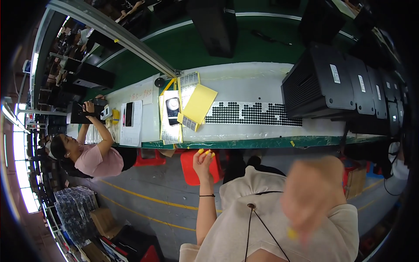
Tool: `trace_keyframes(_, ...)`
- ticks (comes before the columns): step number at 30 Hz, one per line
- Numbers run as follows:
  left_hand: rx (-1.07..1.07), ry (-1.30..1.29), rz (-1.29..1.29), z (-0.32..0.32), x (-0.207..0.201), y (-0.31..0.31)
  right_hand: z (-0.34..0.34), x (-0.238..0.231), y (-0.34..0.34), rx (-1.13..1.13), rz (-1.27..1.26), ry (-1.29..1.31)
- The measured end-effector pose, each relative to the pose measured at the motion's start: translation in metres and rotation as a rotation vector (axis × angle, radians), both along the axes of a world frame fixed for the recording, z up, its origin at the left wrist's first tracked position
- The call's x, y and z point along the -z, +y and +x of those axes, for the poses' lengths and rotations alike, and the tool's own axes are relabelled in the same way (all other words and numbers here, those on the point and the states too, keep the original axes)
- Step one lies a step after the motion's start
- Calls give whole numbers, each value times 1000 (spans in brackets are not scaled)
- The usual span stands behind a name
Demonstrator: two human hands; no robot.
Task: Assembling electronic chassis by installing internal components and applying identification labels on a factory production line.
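Observation:
My left hand (203,160) is raised in front of the green front edge of the workbench (262,142), fingers curled in, yellow nails showing, nothing visible in it. A thin black band circles that wrist. My right hand (312,196) is close to the camera and badly blurred, so its fingers cannot be read. On the white bench top nearest the left hand lie a yellow paper (200,102), a phone (173,109) on a printed sheet, and a long sheet of black round pads (253,113).
A row of black boxy devices (323,83) stands at the bench's right. A red stool (192,168) sits under the bench. At left, a co-worker in a pink shirt (98,160) handles a black device (80,114). Cardboard boxes (104,220) are stacked at lower left.

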State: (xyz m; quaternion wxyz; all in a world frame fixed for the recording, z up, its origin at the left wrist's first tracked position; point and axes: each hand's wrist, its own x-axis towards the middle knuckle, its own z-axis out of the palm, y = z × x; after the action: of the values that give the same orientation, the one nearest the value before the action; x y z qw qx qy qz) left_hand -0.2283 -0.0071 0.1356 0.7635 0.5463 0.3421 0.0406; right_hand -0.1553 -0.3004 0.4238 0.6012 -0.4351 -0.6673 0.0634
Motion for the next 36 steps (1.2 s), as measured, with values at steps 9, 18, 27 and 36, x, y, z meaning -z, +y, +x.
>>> trace_keyframes(9,227,-120,-343,67,-72,-34,33,206,107,1062,-530,714)
trace_keyframes(18,414,-90,-303,101,-53,1,66,246,148,1108,-407,1118)
trace_keyframes(27,605,-105,90,157,7,14,97,339,109,1681,-711,676)
trace_keyframes(36,587,-257,1105,278,70,95,110,371,82,1745,-1074,190)
